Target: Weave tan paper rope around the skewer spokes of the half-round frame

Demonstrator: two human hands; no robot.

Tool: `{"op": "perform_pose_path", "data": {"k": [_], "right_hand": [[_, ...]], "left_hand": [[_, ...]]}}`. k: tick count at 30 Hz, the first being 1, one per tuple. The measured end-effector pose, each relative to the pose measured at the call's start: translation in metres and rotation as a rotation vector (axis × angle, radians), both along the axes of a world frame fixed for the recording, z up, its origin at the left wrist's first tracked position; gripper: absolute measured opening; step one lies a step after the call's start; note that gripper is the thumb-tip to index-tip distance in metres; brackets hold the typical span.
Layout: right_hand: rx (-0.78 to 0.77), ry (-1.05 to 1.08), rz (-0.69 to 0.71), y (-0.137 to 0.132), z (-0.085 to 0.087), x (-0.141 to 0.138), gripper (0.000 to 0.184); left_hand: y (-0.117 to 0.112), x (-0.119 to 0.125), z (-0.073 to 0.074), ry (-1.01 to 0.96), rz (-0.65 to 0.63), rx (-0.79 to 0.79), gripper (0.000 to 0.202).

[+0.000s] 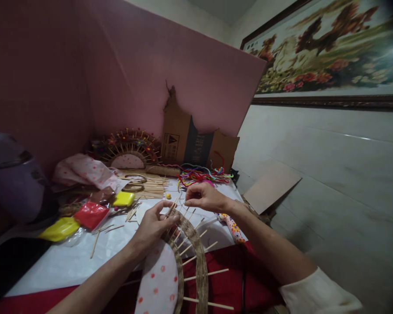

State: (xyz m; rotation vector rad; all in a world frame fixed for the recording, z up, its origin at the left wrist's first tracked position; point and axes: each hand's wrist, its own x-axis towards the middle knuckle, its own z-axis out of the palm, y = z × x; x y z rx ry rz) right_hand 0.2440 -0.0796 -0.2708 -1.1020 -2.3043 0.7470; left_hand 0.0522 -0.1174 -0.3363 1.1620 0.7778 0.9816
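A half-round craft piece has a white, red-dotted cloth centre [160,279], bands of woven brown twine [201,266] and thin wooden sticks [218,272] fanning outward. It tilts over the table's front edge. My left hand [159,222] is closed on its upper end, thumb on the near side, around the twine band and sticks. Just to the right, my right hand [201,196] is raised with thumb and forefinger pinched on a thin strand of twine by the stick tips. The strand's path is hard to make out.
Behind lie loose wooden sticks [150,187], scissors [134,187] and coloured yarn [203,175]. At left are red [91,213] and yellow packets [60,229] and a dotted cloth [85,170]. A finished-looking fan piece [127,161] leans beside torn cardboard [177,135].
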Motion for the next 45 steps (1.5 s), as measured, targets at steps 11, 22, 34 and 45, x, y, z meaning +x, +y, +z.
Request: {"op": "perform_pose_path", "data": {"k": [11, 22, 34, 45], "right_hand": [[0.167, -0.092, -0.068, 0.000, 0.007, -0.007, 0.009], [0.207, -0.109, -0.076, 0.009, 0.006, -0.014, 0.007], [0.241, -0.067, -0.058, -0.001, 0.006, -0.010, 0.008], [0.201, -0.087, 0.008, -0.027, 0.005, -0.011, 0.007]], "left_hand": [[-0.001, 0.000, -0.001, -0.021, -0.018, -0.010, 0.041], [-0.001, -0.001, -0.001, -0.022, -0.033, -0.005, 0.039], [-0.002, 0.000, 0.001, -0.048, -0.059, -0.007, 0.036], [-0.004, 0.000, 0.004, -0.024, -0.019, 0.013, 0.038]]}}
